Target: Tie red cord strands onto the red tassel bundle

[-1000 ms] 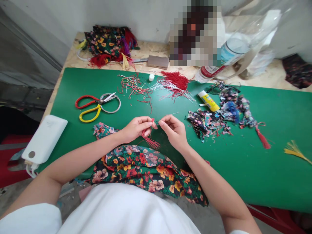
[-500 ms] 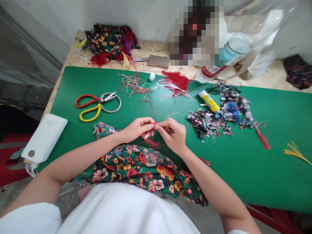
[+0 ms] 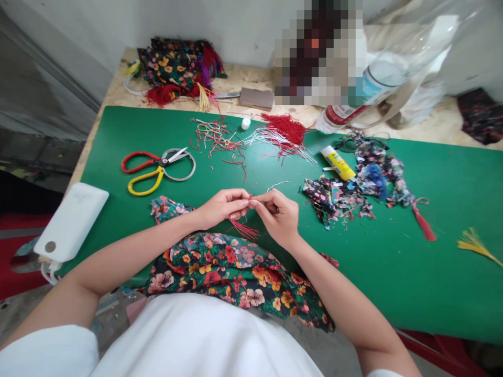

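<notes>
Both hands now meet, having closed together over the mat (image 3: 393, 272). Left hand (image 3: 222, 207) and right hand (image 3: 279, 214) pinch the red tassel (image 3: 243, 228) just above floral cloth (image 3: 236, 272).

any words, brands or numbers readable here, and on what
None can be read.
Yellow glue tube: dark print, too small to read.
Plastic bottle: red and blue label, blurred.
White power bank: faint mark, unreadable.
The left hand and right hand pinch a red tassel, which bears no text.
</notes>
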The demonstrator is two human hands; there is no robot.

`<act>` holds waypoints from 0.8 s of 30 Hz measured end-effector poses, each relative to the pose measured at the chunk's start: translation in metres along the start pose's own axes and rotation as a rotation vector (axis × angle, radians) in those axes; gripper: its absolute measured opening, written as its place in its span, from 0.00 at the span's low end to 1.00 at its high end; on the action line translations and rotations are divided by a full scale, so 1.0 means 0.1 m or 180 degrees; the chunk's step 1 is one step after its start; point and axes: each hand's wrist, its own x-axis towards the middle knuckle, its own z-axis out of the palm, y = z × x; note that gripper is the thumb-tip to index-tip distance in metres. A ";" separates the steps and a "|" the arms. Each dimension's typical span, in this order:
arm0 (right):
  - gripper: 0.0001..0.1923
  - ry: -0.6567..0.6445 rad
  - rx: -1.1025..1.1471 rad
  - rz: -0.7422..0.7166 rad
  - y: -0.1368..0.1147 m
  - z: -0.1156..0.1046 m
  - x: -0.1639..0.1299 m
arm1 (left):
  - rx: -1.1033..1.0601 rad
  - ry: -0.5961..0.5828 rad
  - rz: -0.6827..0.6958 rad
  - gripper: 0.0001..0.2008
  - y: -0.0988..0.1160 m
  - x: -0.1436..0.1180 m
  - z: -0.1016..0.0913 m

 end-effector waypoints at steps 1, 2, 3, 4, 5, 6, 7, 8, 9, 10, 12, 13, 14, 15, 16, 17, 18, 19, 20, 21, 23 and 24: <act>0.08 0.0017 -0.0022 -0.0030 0.00 0.00 0.00 | 0.0005 -0.0006 0.0002 0.13 0.00 0.00 0.00; 0.08 0.0036 -0.0053 -0.0076 0.01 0.01 0.00 | 0.0010 -0.0007 0.0007 0.13 0.01 0.00 0.00; 0.07 0.0057 -0.0093 -0.0138 0.01 0.01 0.01 | 0.0016 -0.0006 0.0008 0.13 0.01 0.00 0.00; 0.07 0.0083 -0.0134 -0.0223 0.02 0.01 0.01 | 0.0021 -0.0003 0.0005 0.13 0.01 0.00 0.00; 0.06 0.0109 -0.0171 -0.0323 0.02 0.02 0.01 | 0.0026 0.0003 -0.0002 0.13 0.01 0.00 0.00; 0.06 0.0146 -0.0195 -0.0417 0.03 0.02 0.01 | 0.0029 0.0010 -0.0011 0.13 0.01 0.00 0.00; 0.05 0.0179 -0.0197 -0.0471 0.03 0.03 0.00 | 0.0031 0.0020 -0.0018 0.13 0.01 0.00 0.00; 0.04 0.0201 -0.0163 -0.0468 0.03 0.03 -0.01 | 0.0025 0.0030 -0.0024 0.13 0.01 0.00 0.00; 0.03 0.0208 -0.0093 -0.0407 0.03 0.03 -0.02 | 0.0011 0.0044 -0.0026 0.14 0.01 0.00 0.00; 0.04 0.0199 0.0005 -0.0303 0.03 0.03 -0.03 | -0.0007 0.0058 -0.0026 0.14 0.01 0.00 0.01; 0.05 0.0138 0.0233 -0.0079 0.03 0.03 -0.04 | -0.0048 0.0076 -0.0017 0.14 0.02 -0.01 0.01; 0.06 0.0098 0.0331 -0.0006 0.03 0.02 -0.05 | -0.0065 0.0080 -0.0013 0.14 0.03 -0.01 0.01; 0.06 0.0063 0.0403 0.0035 0.03 0.02 -0.05 | -0.0078 0.0083 -0.0011 0.13 0.03 -0.01 0.01; 0.06 0.0020 0.0444 0.0062 0.02 0.01 -0.05 | -0.0091 0.0086 -0.0010 0.13 0.03 -0.01 0.01; 0.06 -0.0034 0.0460 0.0085 0.02 0.01 -0.05 | -0.0110 0.0089 -0.0008 0.13 0.04 -0.01 0.01; 0.06 -0.0093 0.0458 0.0105 0.02 0.01 -0.05 | -0.0139 0.0095 -0.0005 0.13 0.04 -0.01 0.02; 0.06 -0.0159 0.0439 0.0121 0.02 0.01 -0.05 | -0.0185 0.0103 -0.0003 0.12 0.04 -0.01 0.02; 0.06 -0.0232 0.0402 0.0125 0.02 0.00 -0.04 | -0.0249 0.0116 -0.0004 0.12 0.05 -0.01 0.02; 0.06 -0.0311 0.0340 0.0111 0.01 0.00 -0.04 | -0.0331 0.0134 -0.0013 0.12 0.05 -0.01 0.03; 0.06 -0.0392 0.0243 0.0070 0.01 0.00 -0.04 | -0.0431 0.0158 -0.0029 0.11 0.06 -0.01 0.03; 0.06 -0.0574 -0.0044 -0.0099 0.02 0.01 -0.04 | -0.0667 0.0224 -0.0060 0.10 0.08 -0.01 0.04; 0.06 -0.0672 -0.0212 -0.0216 0.02 0.01 -0.03 | -0.0792 0.0258 -0.0071 0.10 0.09 -0.01 0.04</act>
